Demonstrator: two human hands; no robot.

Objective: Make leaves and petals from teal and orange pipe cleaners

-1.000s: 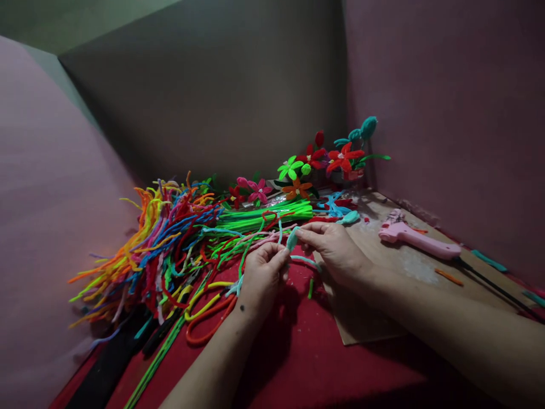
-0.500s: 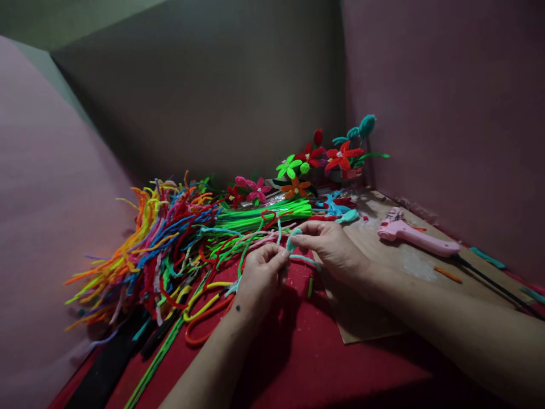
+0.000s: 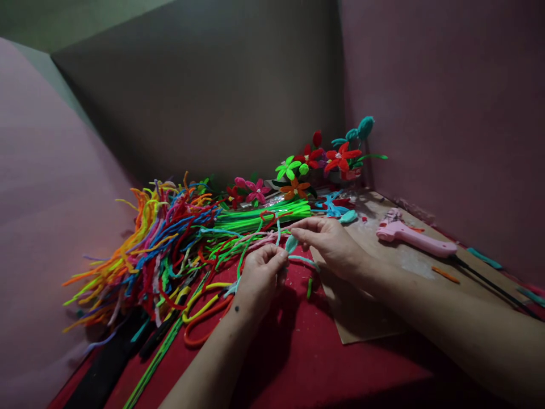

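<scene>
A small light teal fuzzy loop (image 3: 292, 244) is between my two hands, above the red cloth (image 3: 298, 358). My left hand (image 3: 263, 272) pinches its lower end between thumb and forefinger. At the upper end of the loop my right hand (image 3: 330, 241) has its thumb and forefinger closed. A pale teal pipe cleaner (image 3: 304, 259) sticks out to the right below the loop. Behind my fingers another light blue strand (image 3: 278, 228) stands among green and pink pipe cleaners.
Multicoloured pipe cleaners (image 3: 157, 238) are heaped at the left, near orange and yellow scissor handles (image 3: 200, 326). A pink glue gun (image 3: 417, 237) rests on a brown board (image 3: 370, 318) at the right. Fuzzy flowers (image 3: 340, 157) stand at the back.
My right fingers have shifted slightly up at the teal piece, which now shows as a fuller leaf shape. My left hand has barely moved.
</scene>
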